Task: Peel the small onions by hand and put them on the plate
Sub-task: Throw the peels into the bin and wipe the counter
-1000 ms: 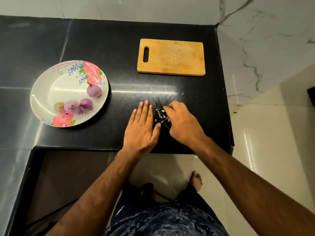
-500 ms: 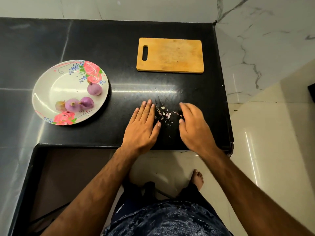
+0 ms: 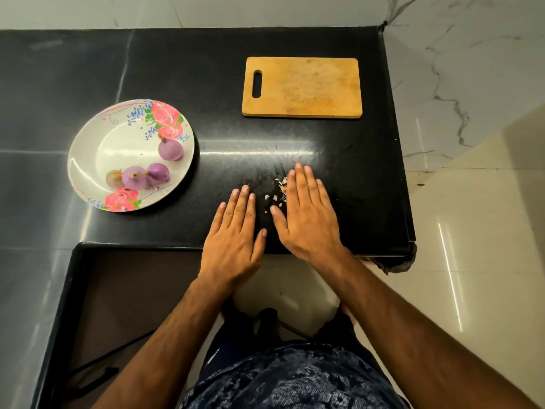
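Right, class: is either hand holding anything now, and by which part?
Nothing is held: the left hand and the right hand lie flat on the counter, peel scraps between them.

Left hand (image 3: 233, 240): I see it palm down on the black counter (image 3: 206, 84), fingers straight.
Right hand (image 3: 306, 219): also flat, just beside the left, holding nothing.
Peel scraps (image 3: 275, 199): small pale and pink bits between the hands.
Plate (image 3: 118, 143): floral, well left of the hands.
Onions (image 3: 170, 149): I count four on the plate.
Cutting board (image 3: 300, 87): wooden, beyond the hands.
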